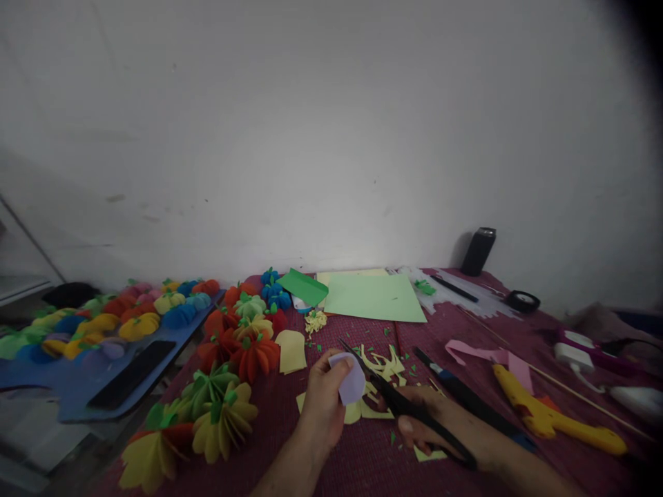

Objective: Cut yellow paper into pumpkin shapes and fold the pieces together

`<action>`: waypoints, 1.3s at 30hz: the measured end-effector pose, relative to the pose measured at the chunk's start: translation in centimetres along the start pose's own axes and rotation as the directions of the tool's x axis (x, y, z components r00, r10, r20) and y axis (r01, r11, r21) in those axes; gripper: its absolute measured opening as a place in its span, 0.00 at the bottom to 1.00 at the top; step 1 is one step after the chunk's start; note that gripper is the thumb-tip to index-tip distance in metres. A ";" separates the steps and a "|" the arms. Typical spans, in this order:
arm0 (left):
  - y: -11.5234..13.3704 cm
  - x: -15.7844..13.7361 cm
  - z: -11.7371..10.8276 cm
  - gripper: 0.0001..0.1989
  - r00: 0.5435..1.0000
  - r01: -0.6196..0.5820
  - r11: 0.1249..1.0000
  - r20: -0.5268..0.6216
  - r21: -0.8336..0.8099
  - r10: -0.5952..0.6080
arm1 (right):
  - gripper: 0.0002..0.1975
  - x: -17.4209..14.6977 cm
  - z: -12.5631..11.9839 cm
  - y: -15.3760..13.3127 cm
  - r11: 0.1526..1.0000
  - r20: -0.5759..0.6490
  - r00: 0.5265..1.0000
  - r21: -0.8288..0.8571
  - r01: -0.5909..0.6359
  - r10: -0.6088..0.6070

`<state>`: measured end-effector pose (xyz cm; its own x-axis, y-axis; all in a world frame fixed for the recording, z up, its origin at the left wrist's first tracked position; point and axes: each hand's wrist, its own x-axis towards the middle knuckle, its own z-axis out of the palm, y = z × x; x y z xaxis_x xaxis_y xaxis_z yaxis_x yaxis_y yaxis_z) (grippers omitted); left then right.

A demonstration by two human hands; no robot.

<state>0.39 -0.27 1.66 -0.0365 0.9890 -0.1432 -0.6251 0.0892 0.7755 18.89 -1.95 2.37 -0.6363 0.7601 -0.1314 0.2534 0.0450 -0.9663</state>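
Note:
Between the thumb and fingers of my left hand (327, 386) is a piece of lilac paper (352, 381) with a rounded edge. My right hand (432, 417) is closed round the handles of black scissors (398, 402). The blades point up and left, close beside the lilac paper; whether they touch it I cannot tell. Under and behind the hands lie pale yellow paper scraps (386, 362) and cut pieces. A stack of yellow rounded cutouts (292, 351) rests left of my left hand.
Folded-paper pumpkins (253, 355) crowd the table's left side; more sit on a blue board (77, 407) beside a black phone (132, 373). Light green sheets (373, 297) lie at the back. To the right are a yellow glue gun (559, 417), a dark cutter knife (466, 397) and a black can (478, 252).

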 end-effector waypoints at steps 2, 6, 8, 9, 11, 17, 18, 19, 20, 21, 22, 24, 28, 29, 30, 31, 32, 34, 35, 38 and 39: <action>0.0 0.0 0.0 0.08 1.000 -0.004 1.000 0.000 0.003 0.004 | 0.22 0.0 -0.1 0.1 1.000 -0.003 1.000 -0.008 0.010 -0.010; 0.0 -0.1 0.0 0.08 1.000 -0.006 1.000 0.002 0.005 0.005 | 0.21 0.0 -0.1 0.2 0.999 -0.001 1.000 -0.039 0.019 -0.020; 0.0 -0.1 0.0 0.08 1.000 -0.004 1.000 0.003 0.004 0.004 | 0.21 0.0 0.0 0.1 0.999 -0.011 1.000 -0.039 0.019 -0.020; 0.0 -0.1 0.0 0.08 1.000 0.000 1.000 0.001 0.003 0.000 | 0.21 0.0 0.1 0.0 0.999 -0.016 1.000 -0.037 0.016 -0.017; 0.0 -0.1 0.1 0.08 1.000 0.009 1.000 -0.004 -0.003 -0.009 | 0.22 0.0 0.2 -0.3 1.000 -0.014 1.000 -0.031 -0.001 0.001; 0.3 -0.1 0.3 0.07 1.000 0.011 0.999 -0.002 -0.053 -0.011 | 0.21 0.2 0.0 -0.7 0.998 -0.147 0.989 0.060 0.004 0.005; 0.3 -0.1 0.3 0.07 1.000 0.015 0.998 0.004 -0.057 -0.015 | 0.21 0.4 -0.1 -0.6 0.996 -0.193 0.981 0.087 0.032 -0.015; 0.2 -0.1 0.3 0.08 1.000 0.021 0.998 0.010 -0.059 -0.020 | 0.21 0.5 -0.2 -0.5 0.992 -0.235 0.972 0.112 0.057 -0.029; 0.2 0.0 0.2 0.08 1.000 0.027 0.998 0.017 -0.059 -0.026 | 0.22 0.7 -0.3 -0.4 0.988 -0.271 0.962 0.135 0.075 -0.036; 0.2 0.0 0.2 0.08 0.999 0.034 0.998 0.022 -0.059 -0.033 | 0.23 0.9 -0.3 -0.3 0.985 -0.305 0.952 0.151 0.084 -0.035; 0.1 0.1 0.2 0.08 0.999 0.039 0.998 0.024 -0.058 -0.038 | 0.23 1.1 -0.3 -0.3 0.983 -0.334 0.942 0.159 0.087 -0.029; 0.1 0.1 0.2 0.08 0.999 0.043 0.998 0.018 -0.054 -0.043 | 0.24 1.6 -0.2 -0.4 0.982 -0.389 0.921 0.165 0.089 -0.019; 0.3 0.0 0.4 0.10 0.999 0.050 0.998 -0.012 -0.036 -0.050 | 0.22 2.5 0.1 -0.9 0.969 -0.482 0.875 0.193 0.156 -0.045; 0.4 -0.1 0.5 0.10 0.999 0.049 0.998 -0.020 -0.031 -0.049 | 0.22 2.6 0.1 -1.0 0.964 -0.496 0.867 0.198 0.179 -0.059; 0.4 -0.2 0.6 0.10 0.999 0.046 0.999 -0.025 -0.023 -0.047 | 0.21 2.8 0.1 -1.0 0.960 -0.503 0.861 0.200 0.196 -0.071; 0.4 -0.2 0.6 0.11 0.999 0.042 0.999 -0.028 -0.013 -0.042 | 0.21 2.9 0.1 -1.0 0.957 -0.506 0.858 0.200 0.210 -0.083; 0.4 -0.2 0.6 0.11 0.999 0.038 0.999 -0.027 0.001 -0.038 | 0.20 3.0 0.1 -0.9 0.955 -0.506 0.857 0.198 0.222 -0.094; 0.2 -0.2 0.6 0.11 1.000 0.025 0.999 -0.010 0.039 -0.025 | 0.20 3.3 0.2 -0.8 0.952 -0.507 0.856 0.201 0.232 -0.101; 0.1 -0.2 0.5 0.12 1.000 0.017 0.998 0.003 0.062 -0.017 | 0.20 3.4 0.3 -0.8 0.950 -0.508 0.855 0.206 0.235 -0.101; -0.4 -0.1 0.4 0.13 1.000 0.014 0.993 0.013 0.117 -0.016 | 0.22 3.9 0.6 -0.9 0.940 -0.511 0.855 0.239 0.244 -0.092; -0.5 -0.1 0.4 0.14 1.000 0.025 0.992 0.005 0.128 -0.026 | 0.23 4.1 0.8 -1.0 0.934 -0.509 0.856 0.260 0.246 -0.084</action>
<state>1.05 -0.38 1.50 -0.0163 0.9870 -0.1597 -0.5211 0.1279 0.8438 15.47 0.59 2.61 -0.1953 0.9773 0.0815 -0.1093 0.0609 -0.9921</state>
